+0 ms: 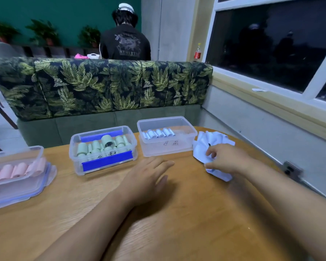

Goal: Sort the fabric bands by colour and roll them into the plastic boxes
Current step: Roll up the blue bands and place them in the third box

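Head view. Mostly sorted: pink rolls (pixel 8 172) in the left box (pixel 43 178), green rolls (pixel 102 146) in the mid box (pixel 72 147), and a few white rolls (pixel 158 133) in the right box (pixel 158 149). Left to do: the loose white bands (pixel 211 142) heaped on the desk (pixel 177 223), just right of that box.

Right hand (pixel 224 159) is on the heap, its fingers curled and pinching the near edge. Left hand (pixel 149 178) is flat and relaxed low over the desk, holding nothing.

The bands fan out away from the right hand, long axis roughly near to far. The white rolls lie side by side in a left-right row, axes near-far. Green roll axes are unclear.
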{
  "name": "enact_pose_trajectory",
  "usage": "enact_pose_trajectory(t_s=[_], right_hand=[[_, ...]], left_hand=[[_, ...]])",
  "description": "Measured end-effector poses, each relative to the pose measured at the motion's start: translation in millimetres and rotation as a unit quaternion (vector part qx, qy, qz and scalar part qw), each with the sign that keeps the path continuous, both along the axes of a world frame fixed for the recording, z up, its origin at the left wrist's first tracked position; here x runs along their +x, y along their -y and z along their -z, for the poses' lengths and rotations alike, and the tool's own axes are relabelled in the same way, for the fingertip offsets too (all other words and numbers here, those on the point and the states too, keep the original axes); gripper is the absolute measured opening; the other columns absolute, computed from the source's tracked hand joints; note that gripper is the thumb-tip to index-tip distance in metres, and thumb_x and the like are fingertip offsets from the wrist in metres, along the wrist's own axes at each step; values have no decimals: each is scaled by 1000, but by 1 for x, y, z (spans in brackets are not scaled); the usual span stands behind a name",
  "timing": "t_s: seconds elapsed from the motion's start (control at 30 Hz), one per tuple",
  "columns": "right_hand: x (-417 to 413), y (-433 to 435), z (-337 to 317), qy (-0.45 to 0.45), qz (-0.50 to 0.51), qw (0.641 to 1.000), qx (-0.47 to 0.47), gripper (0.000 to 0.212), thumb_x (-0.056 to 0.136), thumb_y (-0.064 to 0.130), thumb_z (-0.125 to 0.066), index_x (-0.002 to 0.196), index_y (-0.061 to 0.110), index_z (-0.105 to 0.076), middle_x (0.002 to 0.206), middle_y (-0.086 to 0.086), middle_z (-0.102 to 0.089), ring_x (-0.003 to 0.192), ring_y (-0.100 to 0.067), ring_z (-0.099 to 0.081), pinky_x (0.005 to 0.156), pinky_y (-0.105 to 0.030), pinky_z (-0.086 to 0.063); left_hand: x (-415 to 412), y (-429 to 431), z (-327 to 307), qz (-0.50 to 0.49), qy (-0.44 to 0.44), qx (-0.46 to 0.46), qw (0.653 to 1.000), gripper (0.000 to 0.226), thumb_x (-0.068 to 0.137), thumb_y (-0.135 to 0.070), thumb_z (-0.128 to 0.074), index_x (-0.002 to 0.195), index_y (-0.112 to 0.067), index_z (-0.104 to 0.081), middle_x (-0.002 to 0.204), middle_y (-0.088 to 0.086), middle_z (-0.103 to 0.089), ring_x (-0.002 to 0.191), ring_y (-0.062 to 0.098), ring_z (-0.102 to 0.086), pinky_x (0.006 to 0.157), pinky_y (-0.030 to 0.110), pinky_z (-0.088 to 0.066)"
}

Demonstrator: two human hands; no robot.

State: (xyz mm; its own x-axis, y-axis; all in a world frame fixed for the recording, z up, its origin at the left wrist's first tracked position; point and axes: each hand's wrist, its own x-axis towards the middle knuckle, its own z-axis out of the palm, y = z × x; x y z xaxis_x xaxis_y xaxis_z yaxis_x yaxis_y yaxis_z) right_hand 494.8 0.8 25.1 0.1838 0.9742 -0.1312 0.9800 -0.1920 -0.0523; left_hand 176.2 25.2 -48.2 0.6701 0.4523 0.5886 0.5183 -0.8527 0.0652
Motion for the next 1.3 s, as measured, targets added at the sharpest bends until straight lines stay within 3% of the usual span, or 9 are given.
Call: enact_pose_trajectory(t_s=[0.13, 0.2, 0.27, 0.4, 0.57, 0.83, 0.97, 1.1, 1.3], right_hand=[[-12, 12, 17, 56, -21, 995, 81, 16, 87, 29, -58, 85, 25, -74, 84, 6, -68, 78, -20, -62, 56, -27, -36], [-28, 19, 18, 61, -23, 987, 144, 22, 91, 24, -55, 73, 23, -67, 70, 4, -61, 71, -23, -57, 54, -28, -27], [-48, 27, 20, 41, -64, 978, 196, 26, 98, 27, -53, 76, 26, -67, 75, 7, -61, 76, -21, -56, 53, -29, -24], [-95, 49, 32, -113, -219, 947, 207, 18, 103, 34, -58, 106, 37, -76, 115, 20, -67, 97, 3, -56, 74, -36, -52], [-161, 74, 59, -192, -376, 890, 171, 20, 104, 32, -57, 114, 34, -74, 118, 18, -65, 106, -2, -60, 80, -42, -55], [-198, 103, 72, -280, -490, 795, 222, 18, 103, 13, -61, 112, 21, -75, 120, 12, -71, 116, -7, -64, 100, -31, -49], [-173, 100, 76, -287, -433, 807, 282, 30, 88, 0, -59, 101, 21, -75, 106, 12, -72, 100, -14, -66, 87, -43, -53], [-145, 88, 74, -351, -272, 832, 333, 34, 84, 2, -54, 90, 28, -75, 98, 18, -71, 101, -10, -63, 90, -39, -53], [-132, 79, 76, -378, -139, 886, 230, 27, 95, 14, -59, 100, 35, -75, 109, 18, -72, 102, -5, -63, 93, -34, -53]], left_hand=[[-12, 18, -2, -9, 5, -24, 1000, 40, 99, -29, -63, 139, -22, -63, 128, -6, -65, 116, 18, -60, 101, 31, -47], [-19, 29, -2, -22, 10, -45, 999, 40, 100, -31, -62, 139, -25, -62, 130, -8, -64, 117, 17, -61, 99, 34, -49], [-26, 41, -3, -36, 19, -63, 997, 39, 101, -31, -60, 139, -26, -62, 128, -9, -64, 116, 16, -61, 98, 34, -49], [-43, 65, -4, -75, 72, -133, 986, 36, 101, -34, -59, 136, -29, -61, 125, -13, -64, 117, 11, -59, 101, 31, -47], [-68, 88, -2, -128, 155, -196, 960, 32, 104, -30, -61, 136, -31, -62, 126, -21, -64, 117, -3, -57, 99, 29, -51], [-106, 121, -6, -149, 212, -272, 927, 27, 107, -21, -59, 131, -31, -65, 127, -20, -65, 117, 9, -63, 89, 24, -52], [-101, 123, -2, -147, 170, -283, 932, 28, 105, -33, -64, 133, -35, -62, 128, -23, -61, 117, 6, -60, 92, 24, -53], [-84, 121, 1, -207, 145, -266, 930, 41, 101, -53, -64, 140, -41, -56, 130, -24, -58, 108, 2, -62, 96, 30, -54], [-60, 100, -1, -307, 66, -178, 933, 54, 102, -50, -55, 153, -33, -50, 145, -14, -58, 131, 13, -49, 109, 37, -41]])
